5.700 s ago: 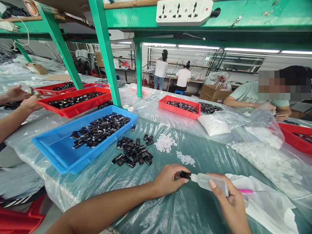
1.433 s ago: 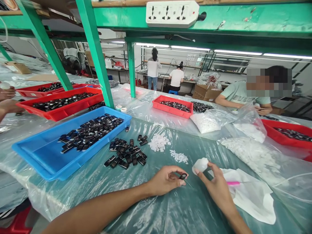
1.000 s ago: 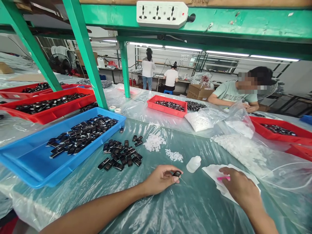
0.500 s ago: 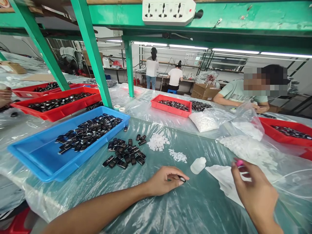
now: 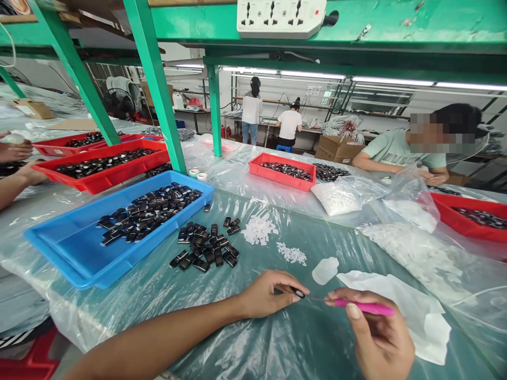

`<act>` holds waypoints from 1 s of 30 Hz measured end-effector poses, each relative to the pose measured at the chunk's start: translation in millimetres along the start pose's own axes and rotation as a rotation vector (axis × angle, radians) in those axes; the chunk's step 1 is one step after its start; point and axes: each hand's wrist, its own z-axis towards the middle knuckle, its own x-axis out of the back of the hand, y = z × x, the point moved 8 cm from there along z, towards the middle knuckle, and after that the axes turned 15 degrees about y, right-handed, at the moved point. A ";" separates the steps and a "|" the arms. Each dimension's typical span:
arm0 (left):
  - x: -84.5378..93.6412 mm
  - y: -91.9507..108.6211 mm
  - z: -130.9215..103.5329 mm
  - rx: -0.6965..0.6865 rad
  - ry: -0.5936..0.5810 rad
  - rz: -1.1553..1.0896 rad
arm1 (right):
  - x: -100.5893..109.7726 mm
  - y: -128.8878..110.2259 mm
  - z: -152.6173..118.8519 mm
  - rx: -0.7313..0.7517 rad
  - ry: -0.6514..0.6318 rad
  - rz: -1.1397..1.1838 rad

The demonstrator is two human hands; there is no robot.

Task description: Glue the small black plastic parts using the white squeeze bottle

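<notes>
Left hand (image 5: 267,298) pinches a small black oblong piece (image 5: 300,293) above the green plastic-covered surface (image 5: 293,343). Right hand (image 5: 384,335), I see, grips a slim pink-handled tool (image 5: 372,307), just brought close, so tool work seems beginning.

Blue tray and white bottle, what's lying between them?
In the head view, going from the blue tray to the bottle: scattered black parts, then a larger white heap, then a smaller white heap.
</notes>
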 end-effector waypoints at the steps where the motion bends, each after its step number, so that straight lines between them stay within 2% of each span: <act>1: 0.0 0.6 -0.1 -0.002 -0.001 -0.001 | -0.5 0.7 -0.5 0.004 -0.008 -0.009; 14: -0.4 -0.3 0.3 -0.018 0.011 0.015 | -4.1 5.4 -8.2 0.070 -0.095 -0.100; 30: 4.3 -5.6 1.6 0.003 0.076 -0.002 | -12.9 -12.7 -17.9 0.370 -0.279 -0.139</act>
